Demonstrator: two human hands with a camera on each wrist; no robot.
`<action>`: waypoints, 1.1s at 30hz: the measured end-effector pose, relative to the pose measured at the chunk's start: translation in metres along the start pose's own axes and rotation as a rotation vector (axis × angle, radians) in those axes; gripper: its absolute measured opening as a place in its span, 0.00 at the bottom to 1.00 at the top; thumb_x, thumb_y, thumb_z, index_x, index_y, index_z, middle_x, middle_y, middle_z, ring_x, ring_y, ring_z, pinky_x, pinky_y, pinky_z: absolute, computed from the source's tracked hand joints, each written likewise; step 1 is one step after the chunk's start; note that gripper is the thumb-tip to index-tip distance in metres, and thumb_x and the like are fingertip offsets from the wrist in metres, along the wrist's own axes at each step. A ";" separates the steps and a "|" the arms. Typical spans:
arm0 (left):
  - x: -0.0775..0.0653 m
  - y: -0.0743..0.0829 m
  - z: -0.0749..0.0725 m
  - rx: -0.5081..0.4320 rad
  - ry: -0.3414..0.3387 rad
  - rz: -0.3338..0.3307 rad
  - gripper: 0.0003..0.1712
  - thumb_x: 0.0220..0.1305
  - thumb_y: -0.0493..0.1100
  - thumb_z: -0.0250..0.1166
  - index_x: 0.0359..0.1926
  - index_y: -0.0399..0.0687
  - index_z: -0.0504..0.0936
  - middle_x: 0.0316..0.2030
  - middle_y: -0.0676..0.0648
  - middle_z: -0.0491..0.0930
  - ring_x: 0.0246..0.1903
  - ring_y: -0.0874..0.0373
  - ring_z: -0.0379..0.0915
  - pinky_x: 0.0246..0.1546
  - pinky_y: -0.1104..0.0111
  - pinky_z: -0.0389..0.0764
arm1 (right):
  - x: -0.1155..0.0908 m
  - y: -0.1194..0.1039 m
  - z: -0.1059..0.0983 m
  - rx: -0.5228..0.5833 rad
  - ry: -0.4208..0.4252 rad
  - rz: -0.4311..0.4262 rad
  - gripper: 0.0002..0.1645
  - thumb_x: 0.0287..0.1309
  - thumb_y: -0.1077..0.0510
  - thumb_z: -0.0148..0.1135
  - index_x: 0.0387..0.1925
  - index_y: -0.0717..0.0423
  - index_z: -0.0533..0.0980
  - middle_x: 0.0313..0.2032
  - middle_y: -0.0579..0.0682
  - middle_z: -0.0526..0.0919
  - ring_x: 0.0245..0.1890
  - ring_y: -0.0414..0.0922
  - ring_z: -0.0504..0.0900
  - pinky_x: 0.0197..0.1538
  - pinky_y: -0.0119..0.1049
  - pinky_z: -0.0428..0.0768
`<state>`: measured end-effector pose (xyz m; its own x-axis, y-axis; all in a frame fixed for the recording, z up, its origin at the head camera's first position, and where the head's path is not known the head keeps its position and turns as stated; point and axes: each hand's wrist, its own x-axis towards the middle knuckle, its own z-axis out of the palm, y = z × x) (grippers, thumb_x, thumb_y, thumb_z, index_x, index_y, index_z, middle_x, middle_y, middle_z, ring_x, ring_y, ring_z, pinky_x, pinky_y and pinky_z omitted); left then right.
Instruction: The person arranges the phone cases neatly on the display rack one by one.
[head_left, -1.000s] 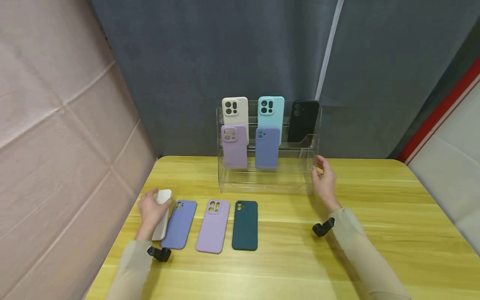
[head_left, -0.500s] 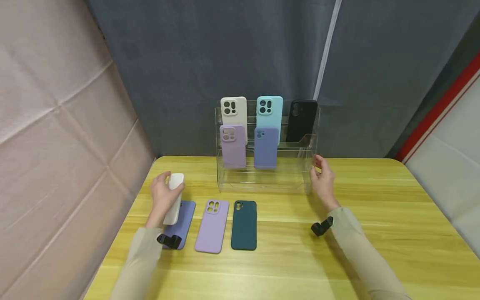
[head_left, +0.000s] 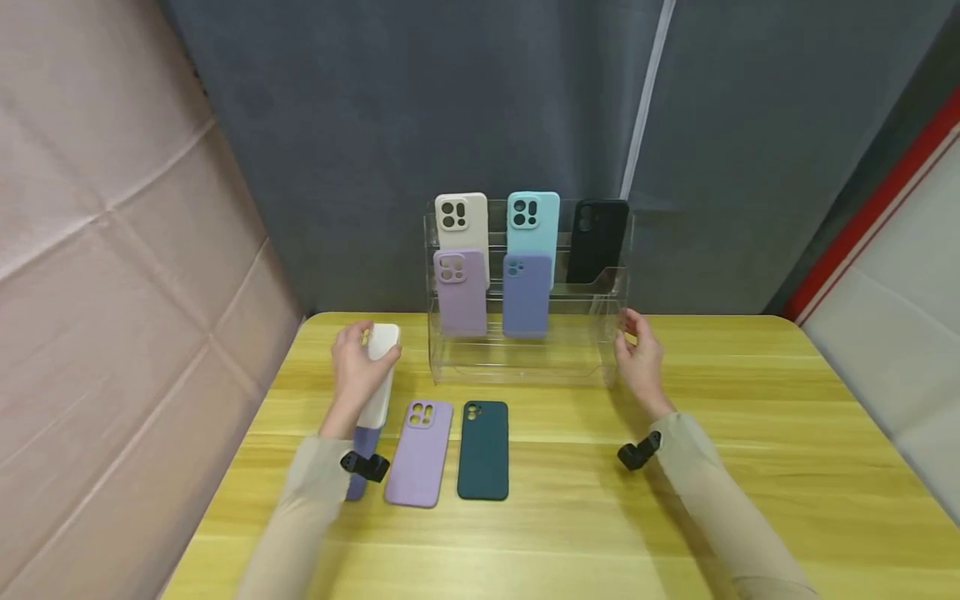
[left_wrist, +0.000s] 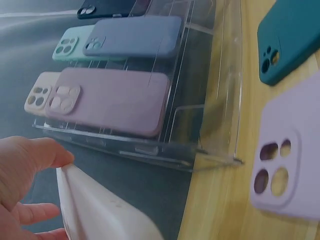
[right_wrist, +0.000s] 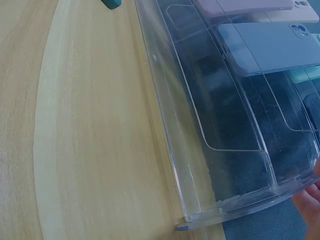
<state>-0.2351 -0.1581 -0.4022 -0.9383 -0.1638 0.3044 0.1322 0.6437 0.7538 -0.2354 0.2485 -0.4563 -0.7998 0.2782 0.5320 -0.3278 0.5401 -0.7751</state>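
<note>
My left hand [head_left: 358,375] grips a white phone case [head_left: 377,404] by its sides, fingers on the left edge and thumb on the right. The case is raised over a blue-violet phone case [head_left: 363,467], which it partly hides. In the left wrist view the white case [left_wrist: 102,205] hangs below the thumb and fingers. My right hand [head_left: 641,358] holds the right side panel of a clear tiered display stand [head_left: 525,372]; in the right wrist view its fingertips [right_wrist: 306,202] show at that panel's edge.
On the stand are a cream case [head_left: 474,233], a turquoise case [head_left: 542,237], a black case [head_left: 600,242], a lilac case [head_left: 461,304] and a blue-violet case [head_left: 527,300]. Another lilac case [head_left: 418,467] and a dark green case [head_left: 483,454] lie on the wooden table [head_left: 570,517].
My left hand has lifted the white phone case from beside the blue-violet case and carried it right and away from me, towards the stand. My right hand stays at the stand.
</note>
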 end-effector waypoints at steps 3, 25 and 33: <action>0.000 0.009 0.007 -0.026 -0.003 0.002 0.34 0.48 0.40 0.70 0.56 0.31 0.71 0.57 0.32 0.65 0.58 0.37 0.56 0.54 0.47 0.66 | 0.000 0.000 0.001 0.007 0.003 -0.007 0.22 0.58 0.75 0.51 0.56 0.72 0.68 0.50 0.67 0.77 0.50 0.58 0.76 0.49 0.46 0.77; 0.002 0.077 0.064 -0.210 0.002 0.192 0.32 0.47 0.40 0.70 0.54 0.34 0.73 0.58 0.35 0.65 0.57 0.40 0.58 0.50 0.49 0.68 | -0.002 0.000 0.003 0.015 0.005 0.036 0.22 0.60 0.74 0.50 0.57 0.71 0.67 0.51 0.67 0.76 0.52 0.58 0.75 0.51 0.49 0.76; 0.003 0.113 0.086 -0.240 -0.020 0.220 0.31 0.48 0.42 0.71 0.54 0.37 0.73 0.60 0.38 0.64 0.57 0.43 0.58 0.50 0.51 0.71 | -0.002 0.000 0.002 0.022 0.005 0.049 0.21 0.61 0.73 0.50 0.57 0.71 0.68 0.52 0.67 0.75 0.52 0.58 0.75 0.51 0.51 0.76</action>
<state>-0.2508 -0.0214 -0.3662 -0.8847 -0.0243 0.4654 0.4016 0.4671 0.7878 -0.2344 0.2468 -0.4586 -0.8126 0.3082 0.4947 -0.2991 0.5078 -0.8078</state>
